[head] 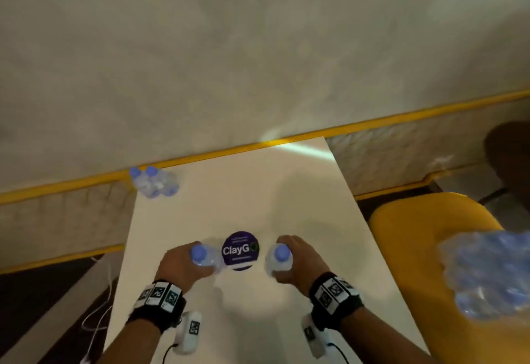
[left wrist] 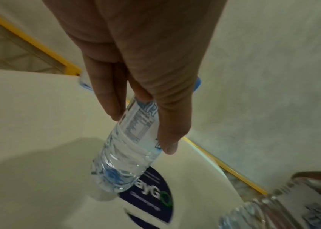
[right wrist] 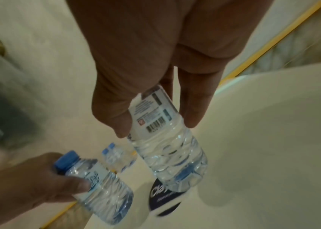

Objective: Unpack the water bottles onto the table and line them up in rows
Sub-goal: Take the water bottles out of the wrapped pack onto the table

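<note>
My left hand (head: 183, 263) grips a small clear water bottle (left wrist: 124, 155) with a blue cap (head: 199, 253), held upright just left of the round dark sticker (head: 241, 250). In my right hand (head: 298, 260) is a second such bottle (right wrist: 167, 147), held upright just right of the sticker. Both bottle bases are low over the white table (head: 258, 191); I cannot tell whether they touch it. Two more bottles (head: 152, 181) stand together at the table's far left corner. A shrink-wrapped pack of bottles (head: 487, 274) lies to the right, on a yellow chair.
The yellow chair (head: 415, 234) stands close against the table's right edge. A wall with a yellow strip (head: 315, 134) runs behind the table's far edge. A white cable (head: 97, 315) hangs off the table's left side.
</note>
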The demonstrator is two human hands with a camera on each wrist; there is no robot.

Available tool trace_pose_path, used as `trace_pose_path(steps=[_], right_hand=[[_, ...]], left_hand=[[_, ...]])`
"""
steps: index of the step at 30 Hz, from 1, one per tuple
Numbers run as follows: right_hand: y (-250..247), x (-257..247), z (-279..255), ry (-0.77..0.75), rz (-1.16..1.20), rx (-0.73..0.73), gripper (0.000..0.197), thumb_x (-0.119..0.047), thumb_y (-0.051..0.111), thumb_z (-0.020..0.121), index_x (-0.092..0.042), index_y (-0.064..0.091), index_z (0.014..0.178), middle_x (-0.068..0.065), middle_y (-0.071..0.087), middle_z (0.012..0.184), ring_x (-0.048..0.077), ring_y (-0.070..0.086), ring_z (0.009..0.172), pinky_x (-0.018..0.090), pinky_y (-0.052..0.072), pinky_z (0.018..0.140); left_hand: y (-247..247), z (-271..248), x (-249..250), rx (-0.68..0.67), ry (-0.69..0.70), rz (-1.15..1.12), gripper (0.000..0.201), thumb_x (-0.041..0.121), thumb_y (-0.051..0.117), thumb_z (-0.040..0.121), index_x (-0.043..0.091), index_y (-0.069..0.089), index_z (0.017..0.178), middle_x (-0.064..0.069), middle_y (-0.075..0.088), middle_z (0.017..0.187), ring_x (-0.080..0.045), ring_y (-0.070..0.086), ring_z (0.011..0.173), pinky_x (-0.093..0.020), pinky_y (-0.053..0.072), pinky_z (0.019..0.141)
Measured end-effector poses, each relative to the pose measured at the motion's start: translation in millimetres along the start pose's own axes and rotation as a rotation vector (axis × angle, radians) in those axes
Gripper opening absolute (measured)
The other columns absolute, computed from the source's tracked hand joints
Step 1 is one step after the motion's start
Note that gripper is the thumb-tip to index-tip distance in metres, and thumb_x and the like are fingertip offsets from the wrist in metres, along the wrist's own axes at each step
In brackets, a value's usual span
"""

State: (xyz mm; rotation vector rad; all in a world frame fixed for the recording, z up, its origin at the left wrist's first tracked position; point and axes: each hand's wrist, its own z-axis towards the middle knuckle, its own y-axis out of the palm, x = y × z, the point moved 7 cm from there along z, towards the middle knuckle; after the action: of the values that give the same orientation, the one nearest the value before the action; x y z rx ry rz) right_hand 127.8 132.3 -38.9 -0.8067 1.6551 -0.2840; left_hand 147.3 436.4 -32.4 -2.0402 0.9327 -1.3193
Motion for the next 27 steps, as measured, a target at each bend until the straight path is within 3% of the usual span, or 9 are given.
trace_pose_path(steps=[2,5,8,12,15,17,22,25,27], right_hand=[[37,-40,29,-0.030,-0.038,-0.064,0.048,-0.037,0.078,0.067,-0.024,0.056,0.107,-0.003,0.060,0.106,0.020,0.059,0.094,0.038,0.050,0.085],[95,-79,61,-0.051,-0.053,-0.158,0.049,-0.027,0.080,0.073,-0.011,0.059,0.114,0.007,0.062,0.117,0.026,0.058,0.104,0.036,0.047,0.092],[145,-97,85,-0.052,-0.072,-0.227,0.062,-0.028,0.083,0.071,-0.017,0.052,0.123,0.002,0.056,0.121,0.020,0.055,0.104,0.030,0.043,0.089],[186,-119,111,-0.064,-0.129,-0.223,0.065,-0.028,0.082,0.071,-0.020,0.049,0.126,-0.001,0.053,0.119,0.022,0.058,0.104,0.034,0.048,0.088],[201,-128,125,-0.091,-0.171,-0.219,0.055,-0.029,0.083,0.068,-0.022,0.051,0.113,-0.002,0.055,0.109,0.022,0.059,0.094,0.032,0.047,0.078],[208,-130,131,-0.094,-0.198,-0.224,0.053,-0.030,0.084,0.065,-0.024,0.051,0.106,-0.003,0.055,0.104,0.021,0.059,0.088,0.033,0.048,0.075],[221,-132,134,-0.118,-0.234,-0.217,0.053,-0.031,0.084,0.061,-0.027,0.046,0.098,-0.008,0.049,0.096,0.019,0.056,0.080,0.030,0.044,0.067],[220,-130,135,-0.098,-0.232,-0.223,0.056,-0.030,0.085,0.062,-0.026,0.046,0.102,-0.006,0.050,0.100,0.021,0.058,0.084,0.031,0.045,0.070],[216,-127,131,-0.073,-0.233,-0.230,0.074,-0.035,0.087,0.062,-0.022,0.045,0.122,-0.001,0.052,0.118,0.024,0.060,0.102,0.035,0.050,0.083]], left_hand=[[-17,3,-41,0.014,-0.062,-0.012,0.048,0.035,0.099,0.056,0.024,0.079,0.098,0.006,0.078,0.094,-0.016,0.073,0.093,-0.018,0.051,0.079],[-33,6,-85,0.023,-0.107,0.031,0.049,0.043,0.095,0.058,0.027,0.077,0.101,0.007,0.077,0.096,-0.015,0.071,0.093,-0.023,0.052,0.085],[-44,14,-119,0.040,-0.119,0.050,0.059,0.051,0.093,0.055,0.028,0.075,0.106,0.009,0.076,0.100,-0.015,0.071,0.097,-0.027,0.054,0.089],[-51,29,-147,0.046,-0.132,0.060,0.062,0.046,0.095,0.057,0.028,0.073,0.112,0.009,0.074,0.105,-0.016,0.070,0.098,-0.030,0.055,0.094],[-46,42,-159,-0.021,-0.153,0.132,0.057,0.059,0.088,0.058,0.036,0.069,0.106,0.018,0.065,0.094,-0.009,0.065,0.089,-0.022,0.049,0.086],[-41,48,-162,-0.064,-0.136,0.204,0.049,0.069,0.079,0.059,0.040,0.064,0.096,0.019,0.062,0.087,-0.007,0.060,0.080,-0.023,0.049,0.083],[-44,42,-150,-0.037,-0.066,0.227,0.041,0.059,0.084,0.062,0.041,0.060,0.089,0.019,0.061,0.082,-0.007,0.059,0.076,-0.023,0.043,0.075],[-47,38,-150,-0.053,-0.073,0.172,0.045,0.055,0.088,0.061,0.039,0.062,0.093,0.019,0.065,0.086,-0.008,0.063,0.081,-0.026,0.052,0.080],[-51,33,-147,-0.084,-0.091,0.201,0.063,0.061,0.087,0.058,0.038,0.061,0.111,0.015,0.070,0.100,-0.015,0.069,0.095,-0.028,0.052,0.084]])
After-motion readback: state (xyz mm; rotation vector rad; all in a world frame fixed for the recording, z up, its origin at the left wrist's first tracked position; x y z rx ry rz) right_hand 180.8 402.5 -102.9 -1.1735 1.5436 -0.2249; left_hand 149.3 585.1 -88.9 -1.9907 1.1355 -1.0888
